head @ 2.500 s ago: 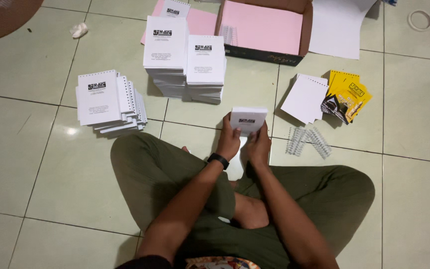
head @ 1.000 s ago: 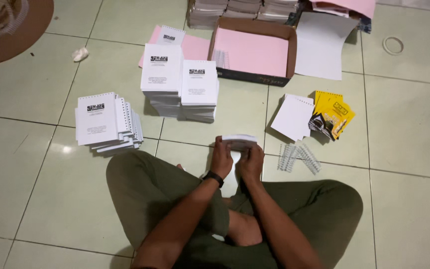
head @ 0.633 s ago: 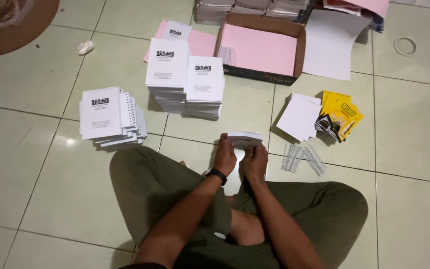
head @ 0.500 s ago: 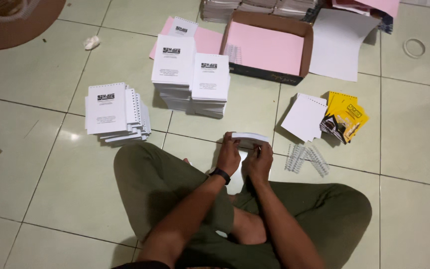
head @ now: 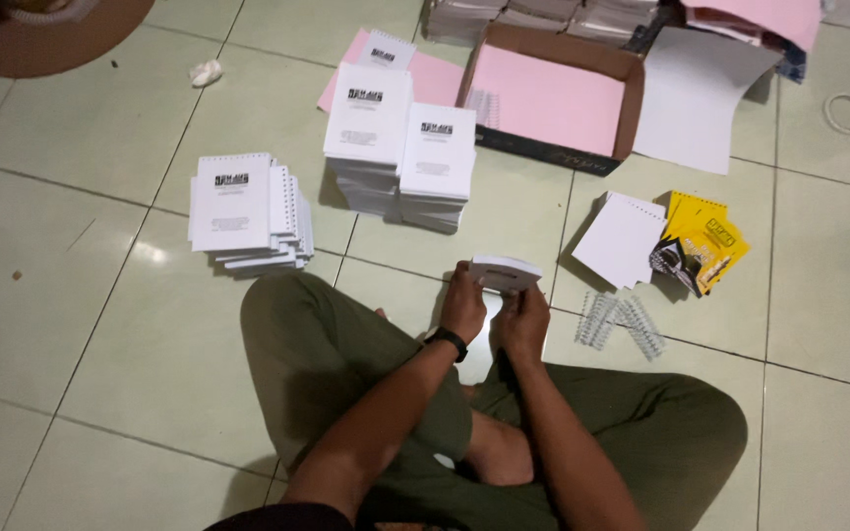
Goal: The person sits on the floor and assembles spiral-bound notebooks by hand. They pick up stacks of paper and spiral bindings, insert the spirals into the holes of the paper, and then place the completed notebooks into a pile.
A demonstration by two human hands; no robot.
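Item in hand — white booklet, clamped between my left hand and right hand above my knees; bound stack done at left, loose wire coils waiting on the floor — more left.

Pale green glossy floor tiles with dark grout lines fill the view. A glare spot of light shines at nine o'clock. A round brown tabletop edge sits at eleven o'clock. Dim indoor lighting overall.
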